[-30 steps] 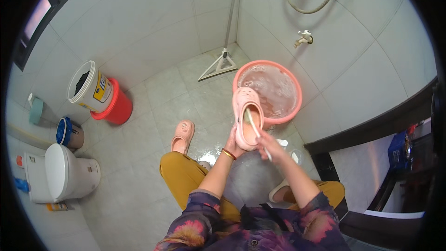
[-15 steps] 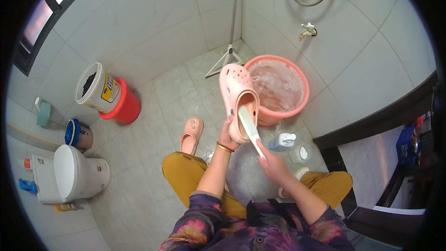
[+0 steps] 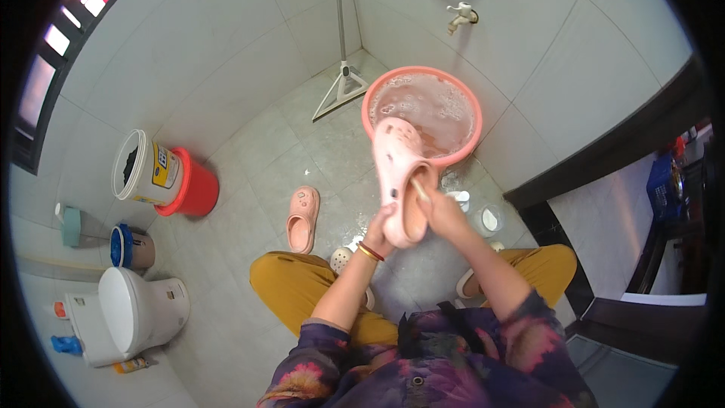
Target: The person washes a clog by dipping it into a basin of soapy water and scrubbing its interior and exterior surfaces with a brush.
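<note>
A pink clog (image 3: 396,153) is tilted toe-away in front of me, its toe overlapping the near rim of a pink basin (image 3: 423,70) of sudsy water. My left hand (image 3: 381,233) grips it by the heel's left side. In my right hand (image 3: 444,215) is a pale-handled brush (image 3: 421,191), reaching into the shoe's opening; its head is hidden inside. The matching pink clog (image 3: 303,215) lies on the floor, left of my hands. Beyond my right hand, a white-topped bottle (image 3: 459,198) is partly covered, beside a clear round container (image 3: 489,219).
A floor squeegee (image 3: 343,91) leans in the far corner. Along the left stand a white bucket (image 3: 155,170) in a red bucket (image 3: 200,185), a small bin (image 3: 140,249) and a toilet (image 3: 155,306). A tap (image 3: 461,17) juts from the wall above the basin. At right is a dark doorframe (image 3: 604,136).
My right hand has pushed the brush deeper into the clog, so less of its handle shows. The clog has shifted nearer and lower relative to the basin. The whole view has turned slightly.
</note>
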Demonstrator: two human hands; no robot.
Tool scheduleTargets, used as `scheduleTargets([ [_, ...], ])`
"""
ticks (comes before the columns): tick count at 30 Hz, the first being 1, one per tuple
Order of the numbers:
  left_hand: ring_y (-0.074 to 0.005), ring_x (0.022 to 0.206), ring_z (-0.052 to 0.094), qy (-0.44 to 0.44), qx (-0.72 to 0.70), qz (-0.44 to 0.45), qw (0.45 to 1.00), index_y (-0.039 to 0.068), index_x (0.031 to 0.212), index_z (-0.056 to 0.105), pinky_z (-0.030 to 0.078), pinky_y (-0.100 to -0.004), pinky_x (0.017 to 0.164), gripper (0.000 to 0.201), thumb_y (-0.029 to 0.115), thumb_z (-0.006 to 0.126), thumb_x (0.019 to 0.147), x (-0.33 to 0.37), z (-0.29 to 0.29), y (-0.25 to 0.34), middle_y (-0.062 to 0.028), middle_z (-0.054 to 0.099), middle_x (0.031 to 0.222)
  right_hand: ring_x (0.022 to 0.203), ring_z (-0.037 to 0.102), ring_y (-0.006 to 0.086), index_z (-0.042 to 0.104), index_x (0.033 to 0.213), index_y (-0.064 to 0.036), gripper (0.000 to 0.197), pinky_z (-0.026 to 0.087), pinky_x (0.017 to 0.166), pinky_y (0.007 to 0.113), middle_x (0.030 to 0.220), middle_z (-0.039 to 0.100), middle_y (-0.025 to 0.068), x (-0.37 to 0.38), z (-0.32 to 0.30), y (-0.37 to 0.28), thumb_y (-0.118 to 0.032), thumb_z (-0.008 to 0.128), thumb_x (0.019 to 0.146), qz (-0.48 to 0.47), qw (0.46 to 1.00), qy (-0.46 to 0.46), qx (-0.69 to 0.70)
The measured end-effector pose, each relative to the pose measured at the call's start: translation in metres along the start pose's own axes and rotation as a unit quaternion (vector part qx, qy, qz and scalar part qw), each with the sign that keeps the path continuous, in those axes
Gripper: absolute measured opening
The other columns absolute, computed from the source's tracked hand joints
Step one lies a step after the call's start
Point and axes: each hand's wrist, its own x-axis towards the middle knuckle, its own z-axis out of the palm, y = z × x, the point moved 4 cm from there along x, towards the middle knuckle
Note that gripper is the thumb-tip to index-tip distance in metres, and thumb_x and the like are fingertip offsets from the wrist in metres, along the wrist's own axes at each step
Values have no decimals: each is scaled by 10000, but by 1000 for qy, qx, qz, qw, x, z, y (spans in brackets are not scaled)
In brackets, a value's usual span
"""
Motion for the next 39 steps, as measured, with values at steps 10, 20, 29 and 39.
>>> scheduleTargets([
  [10, -321, 1119, 478, 30, -143, 46, 988, 85, 1284, 359, 367, -515, 964, 665, 474, 541, 776, -8, -43, 18, -159, 473, 1222, 688, 601, 379, 325, 1351, -262, 519, 467, 635, 447, 794, 604, 239, -77, 22, -17, -259, 480, 856, -31, 985, -155, 65],
  [20, -333, 1030, 531, -14, -122, 68, 990, 53, 1237, 398, 437, -468, 905, 648, 494, 518, 778, -18, -44, 35, -164, 517, 1147, 728, 596, 328, 303, 1364, -254, 516, 468, 674, 415, 848, 584, 247, -91, 28, -32, -260, 466, 874, -52, 975, -160, 146],
  [29, -308, 1114, 477, -18, -142, 75, 987, 75, 1276, 358, 410, -486, 932, 645, 504, 468, 808, -15, -41, 31, -150, 464, 1229, 770, 593, 398, 331, 1350, -214, 508, 475, 710, 450, 877, 604, 233, -48, 20, -45, -245, 452, 857, -76, 983, -168, 25],
  [39, -377, 968, 542, -78, -224, 68, 969, 51, 1296, 351, 471, -513, 758, 788, 642, 390, 777, -29, -7, 48, -215, 505, 1141, 443, 448, 76, 316, 1371, -172, 582, 389, 422, 217, 616, 504, -7, -102, -61, -12, -121, 529, 831, 76, 913, -188, 353],
])
